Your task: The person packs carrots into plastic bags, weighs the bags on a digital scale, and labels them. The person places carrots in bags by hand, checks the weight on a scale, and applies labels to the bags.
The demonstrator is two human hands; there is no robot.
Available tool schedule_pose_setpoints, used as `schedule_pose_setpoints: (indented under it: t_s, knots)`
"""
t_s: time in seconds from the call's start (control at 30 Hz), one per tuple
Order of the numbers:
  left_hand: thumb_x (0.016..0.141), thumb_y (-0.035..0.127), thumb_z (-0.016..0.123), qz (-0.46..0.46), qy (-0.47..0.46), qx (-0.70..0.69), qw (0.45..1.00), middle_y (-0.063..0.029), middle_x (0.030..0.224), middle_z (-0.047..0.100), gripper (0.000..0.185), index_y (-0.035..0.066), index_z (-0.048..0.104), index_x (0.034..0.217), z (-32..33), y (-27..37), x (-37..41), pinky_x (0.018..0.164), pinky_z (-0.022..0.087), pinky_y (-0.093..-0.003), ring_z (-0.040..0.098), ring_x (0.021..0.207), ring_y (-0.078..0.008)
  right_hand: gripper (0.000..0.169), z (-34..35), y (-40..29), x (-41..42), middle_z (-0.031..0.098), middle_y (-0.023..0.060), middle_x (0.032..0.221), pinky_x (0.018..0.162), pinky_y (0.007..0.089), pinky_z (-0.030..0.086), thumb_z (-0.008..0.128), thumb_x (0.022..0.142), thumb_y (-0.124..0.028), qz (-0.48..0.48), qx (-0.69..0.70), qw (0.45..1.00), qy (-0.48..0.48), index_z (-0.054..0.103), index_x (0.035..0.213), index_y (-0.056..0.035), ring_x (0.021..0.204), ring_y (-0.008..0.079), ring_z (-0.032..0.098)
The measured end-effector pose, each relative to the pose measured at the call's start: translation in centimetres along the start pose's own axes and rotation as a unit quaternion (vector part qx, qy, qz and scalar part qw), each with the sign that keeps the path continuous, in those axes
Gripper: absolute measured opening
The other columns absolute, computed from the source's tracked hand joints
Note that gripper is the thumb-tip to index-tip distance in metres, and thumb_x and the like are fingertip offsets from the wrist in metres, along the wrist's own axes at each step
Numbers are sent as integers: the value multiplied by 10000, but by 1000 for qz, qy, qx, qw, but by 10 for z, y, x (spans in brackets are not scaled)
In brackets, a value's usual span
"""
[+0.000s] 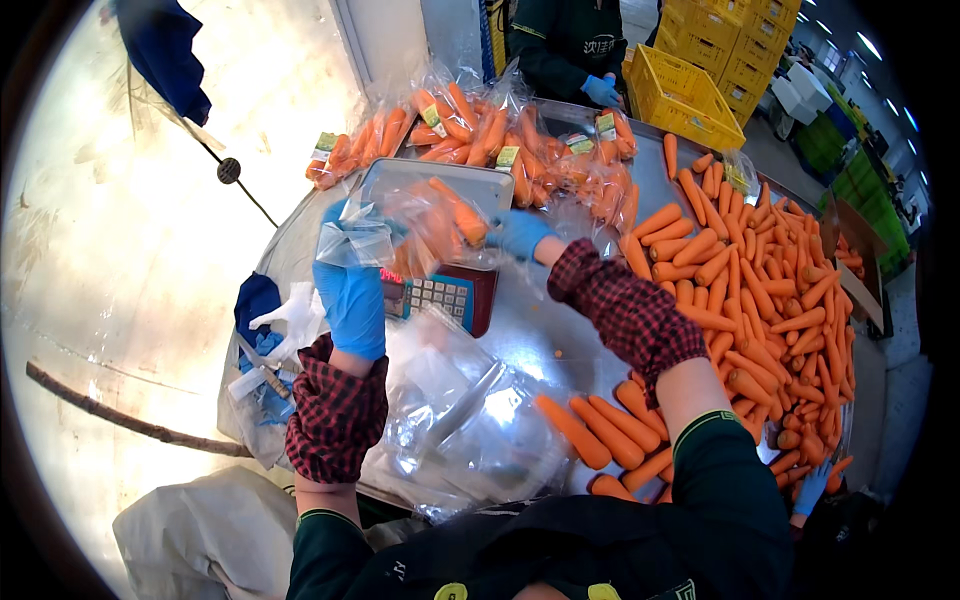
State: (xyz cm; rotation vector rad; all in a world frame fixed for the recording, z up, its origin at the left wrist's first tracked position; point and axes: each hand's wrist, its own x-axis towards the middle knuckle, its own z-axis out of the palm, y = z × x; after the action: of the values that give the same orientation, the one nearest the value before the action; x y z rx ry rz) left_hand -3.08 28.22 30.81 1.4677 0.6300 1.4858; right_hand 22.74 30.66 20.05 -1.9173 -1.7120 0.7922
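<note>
My left hand [347,292], in a blue glove, grips the gathered end of a clear plastic bag [358,238]. Orange carrots [459,214] lie inside that bag, over the metal pan [386,174] of a digital scale [480,300]. The scale's keypad and lit red display face me, and the bag partly covers the pan. My right hand [520,234], also blue-gloved, is at the bag's right end beside the carrots. Its fingers are blurred, so their hold is unclear. A stack of flat clear plastic bags [465,427] lies in front of the scale.
Filled carrot bags [487,135] line the table's far side. A large heap of loose carrots [780,300] covers the right, with several more carrots [607,435] near me. A co-worker [566,52] stands beyond, by a yellow crate [686,97]. Another gloved hand [812,487] is at lower right.
</note>
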Motion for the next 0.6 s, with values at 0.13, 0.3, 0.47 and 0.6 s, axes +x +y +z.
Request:
schedule_pose_setpoints:
  t_s: [0.13,0.3,0.47,0.6]
  knots:
    - [995,266,441,59,37,33,997,-67,1097,595,316,15,540,1160,21,-74,22,900,424,-275,545,994,-132,289,-55,35,94,655,159,842,701,377,492,505,892,-282,-128,-80,977,153,649,850,-35,774,281,629]
    - [997,223,406,-20,46,46,998,-53,1071,584,298,18,533,1172,24,-170,5,885,418,-271,530,967,-131,156,-138,37,173,647,179,705,570,410,508,591,731,-161,-252,-190,887,336,698,706,-50,620,342,627]
    - [985,179,428,-69,-2,42,997,-38,1050,561,274,16,532,1179,45,-182,-23,876,414,-263,513,945,-120,212,-189,111,185,650,179,767,567,418,507,584,810,-221,-153,-237,909,308,671,876,-39,617,335,625]
    - [949,141,475,-126,-33,32,991,-50,1118,538,300,24,501,1223,54,-169,-29,913,410,-272,509,1011,-136,239,-199,156,132,652,178,790,575,413,508,579,831,-240,-119,-209,918,315,655,930,-37,630,330,626]
